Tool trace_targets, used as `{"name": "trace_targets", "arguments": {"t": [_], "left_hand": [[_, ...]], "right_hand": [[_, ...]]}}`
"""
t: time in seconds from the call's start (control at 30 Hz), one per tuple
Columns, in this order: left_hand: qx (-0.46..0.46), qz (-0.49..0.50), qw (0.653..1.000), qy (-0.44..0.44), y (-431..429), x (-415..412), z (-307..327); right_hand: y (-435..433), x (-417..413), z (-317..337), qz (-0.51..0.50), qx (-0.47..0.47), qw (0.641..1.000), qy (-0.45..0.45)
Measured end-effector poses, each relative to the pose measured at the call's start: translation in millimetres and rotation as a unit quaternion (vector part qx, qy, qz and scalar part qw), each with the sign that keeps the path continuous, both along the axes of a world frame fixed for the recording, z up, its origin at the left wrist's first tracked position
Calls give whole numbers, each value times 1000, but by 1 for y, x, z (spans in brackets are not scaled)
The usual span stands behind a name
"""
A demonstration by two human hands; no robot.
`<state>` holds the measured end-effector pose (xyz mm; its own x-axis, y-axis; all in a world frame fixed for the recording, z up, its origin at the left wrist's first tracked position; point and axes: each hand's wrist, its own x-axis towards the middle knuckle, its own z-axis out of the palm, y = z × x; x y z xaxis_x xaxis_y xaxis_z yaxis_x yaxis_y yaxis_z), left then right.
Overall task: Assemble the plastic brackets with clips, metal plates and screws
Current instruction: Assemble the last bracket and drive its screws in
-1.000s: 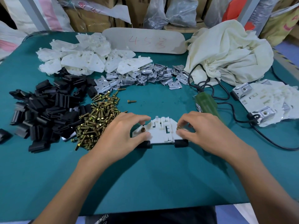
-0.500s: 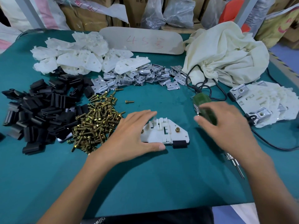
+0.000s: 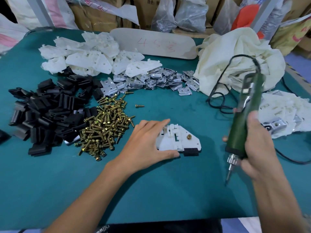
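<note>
1 bracket (image 3: 185,142) under flat left hand (image 3: 144,142); right hand (image 3: 259,148) grips green screwdriver (image 3: 240,128).

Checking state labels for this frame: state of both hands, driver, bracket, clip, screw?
left hand: open, pressing the bracket flat
right hand: grips the screwdriver
screwdriver: held tilted, bit down, right of the bracket
bracket: flat on the table
clip: fitted on bracket's near edge
screw: seated in bracket hole, driver not on it

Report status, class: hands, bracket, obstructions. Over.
Left hand holds white bracket down. Right hand grips electric screwdriver, bit down, beside bracket. Nothing between bit and seated screw.
</note>
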<state>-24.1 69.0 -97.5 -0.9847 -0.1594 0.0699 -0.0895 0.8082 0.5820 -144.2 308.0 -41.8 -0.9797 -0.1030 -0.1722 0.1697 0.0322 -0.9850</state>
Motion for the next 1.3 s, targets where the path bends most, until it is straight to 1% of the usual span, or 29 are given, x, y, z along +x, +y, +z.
{"name": "trace_targets", "arguments": {"t": [0.07,0.13,0.2,0.23,0.33,0.47,0.57,0.87,1.07,1.2,1.3], "left_hand": [[-7,-2,1000,-4,0,0,0],[-3,-1,1000,-4,0,0,0],[-4,-3,1000,-5,0,0,0],[-5,-2,1000,-5,0,0,-1],[-6,2,1000,-10,0,-1,-1],[-5,5,1000,-8,-1,-1,-1],[-9,4,1000,-3,-1,-2,-2],[-19,-1,1000,4,-1,-2,-3],[-21,-4,1000,11,-1,-2,-5],[-22,-5,1000,12,-1,-3,-5],[-25,-2,1000,13,-1,-3,-5]], "right_hand": [[-14,2,12,-30,-104,994,-7],[-29,1,27,-23,-187,982,23],[-42,0,38,-12,-230,971,70],[-49,0,42,-12,-233,968,96],[-65,1,48,-7,-217,962,164],[-80,5,46,18,-195,956,218],[-84,5,42,38,-190,954,230],[-90,9,38,56,-158,951,258],[-102,28,36,107,-93,936,322],[-109,38,37,157,-29,930,331],[-111,37,39,163,-21,931,327]]}}
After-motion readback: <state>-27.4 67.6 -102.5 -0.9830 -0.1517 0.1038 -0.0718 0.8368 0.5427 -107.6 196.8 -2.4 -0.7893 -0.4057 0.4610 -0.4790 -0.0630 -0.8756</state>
